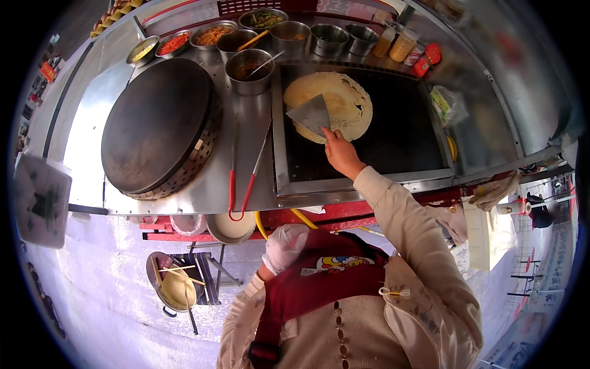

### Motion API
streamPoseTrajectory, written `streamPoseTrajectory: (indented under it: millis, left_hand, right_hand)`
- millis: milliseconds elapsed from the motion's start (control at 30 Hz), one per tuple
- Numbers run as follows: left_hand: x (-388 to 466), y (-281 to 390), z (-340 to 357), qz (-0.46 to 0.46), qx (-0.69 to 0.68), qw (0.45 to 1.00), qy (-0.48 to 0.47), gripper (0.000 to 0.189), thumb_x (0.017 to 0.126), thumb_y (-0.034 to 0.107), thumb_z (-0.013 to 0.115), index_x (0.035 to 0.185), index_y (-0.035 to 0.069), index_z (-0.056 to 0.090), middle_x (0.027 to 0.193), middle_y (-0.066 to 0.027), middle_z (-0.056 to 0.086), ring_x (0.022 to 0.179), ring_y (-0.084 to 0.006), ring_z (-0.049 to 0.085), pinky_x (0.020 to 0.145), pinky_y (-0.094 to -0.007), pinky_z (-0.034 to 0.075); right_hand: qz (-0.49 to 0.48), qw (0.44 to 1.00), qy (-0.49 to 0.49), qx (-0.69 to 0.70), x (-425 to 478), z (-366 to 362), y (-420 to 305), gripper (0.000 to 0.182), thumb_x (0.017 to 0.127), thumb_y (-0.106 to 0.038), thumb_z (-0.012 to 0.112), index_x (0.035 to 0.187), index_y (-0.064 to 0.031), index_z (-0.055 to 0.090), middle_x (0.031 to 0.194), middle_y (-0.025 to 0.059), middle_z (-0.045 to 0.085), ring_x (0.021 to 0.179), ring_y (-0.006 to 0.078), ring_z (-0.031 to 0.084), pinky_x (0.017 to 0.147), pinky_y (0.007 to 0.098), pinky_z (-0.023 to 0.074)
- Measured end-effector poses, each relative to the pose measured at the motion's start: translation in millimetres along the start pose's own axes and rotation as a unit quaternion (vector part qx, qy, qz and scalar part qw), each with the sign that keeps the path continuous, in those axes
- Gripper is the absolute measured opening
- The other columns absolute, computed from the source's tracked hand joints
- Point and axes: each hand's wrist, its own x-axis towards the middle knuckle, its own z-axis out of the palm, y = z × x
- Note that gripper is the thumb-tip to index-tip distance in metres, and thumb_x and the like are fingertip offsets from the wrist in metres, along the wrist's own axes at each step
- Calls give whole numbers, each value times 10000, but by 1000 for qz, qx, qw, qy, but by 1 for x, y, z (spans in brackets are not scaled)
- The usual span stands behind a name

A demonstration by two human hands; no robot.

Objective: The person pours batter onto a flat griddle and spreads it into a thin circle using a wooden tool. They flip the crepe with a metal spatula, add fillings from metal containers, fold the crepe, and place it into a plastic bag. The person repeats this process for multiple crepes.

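My right hand (343,154) grips a wide metal scraper (313,114) by its handle. The broad blade overlaps the lower left part of a thin round pancake (348,94), whose right side has a small hole and a browned, lacy edge. Whether the blade is under or over the pancake cannot be told. Beneath lies a black flat griddle (405,124) in a metal frame. My left hand (286,246), in a clear plastic glove, is held low before the dark red apron (322,281), apart from the counter. Its fingers are not clearly visible.
Left of the griddle are red-handled tongs (252,182) and a raised round hotplate (156,129). Behind stand metal bowls and pots, including a sauce pot (249,69) with a spoon, and squeeze bottles (403,44). A batter pot (177,290) rests below on a folding stool (209,276).
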Motion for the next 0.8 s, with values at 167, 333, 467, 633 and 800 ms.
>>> streamPoseTrajectory:
  millis: [167, 333, 467, 633, 800]
  left_hand:
    - [3, 0, 1, 7, -11, 1000, -9, 95, 684, 68, 602, 780, 67, 598, 773, -75, 611, 693, -255, 590, 616, -329, 485]
    - [0, 0, 6, -10, -52, 999, 2, 104, 684, 55, 601, 788, 57, 598, 770, -82, 613, 697, -261, 594, 616, -330, 488]
    - [2, -3, 10, -21, -50, 998, -22, 101, 689, 57, 604, 790, 54, 599, 768, -83, 614, 700, -259, 595, 617, -333, 488]
    - [7, -6, 17, 0, -51, 998, -27, 105, 701, 35, 591, 800, 58, 616, 774, -94, 619, 707, -250, 607, 627, -317, 492]
    - [14, -1, 23, -12, -59, 997, -47, 97, 705, 78, 591, 799, 56, 601, 772, -82, 615, 702, -258, 595, 629, -335, 487]
  right_hand:
    - [53, 995, 79, -2, 1, -15, 48, 381, 768, -50, 449, 1149, -43, 439, 994, 230, 522, 845, 389, 527, 724, 406, 448]
    - [89, 995, -12, -33, -26, -60, 101, 337, 754, -55, 459, 1083, -9, 512, 881, 240, 573, 812, 370, 554, 717, 388, 450]
    - [96, 991, -59, -66, -50, -79, 99, 324, 745, -83, 472, 1055, -12, 536, 861, 234, 580, 808, 359, 561, 723, 396, 449]
    - [130, 990, -29, -45, -91, -101, 67, 332, 748, -92, 475, 1066, -5, 512, 870, 222, 570, 806, 356, 554, 715, 411, 447]
    - [64, 991, -62, 96, -83, -103, 42, 353, 742, -71, 465, 1088, -8, 497, 879, 209, 551, 770, 334, 549, 688, 386, 446]
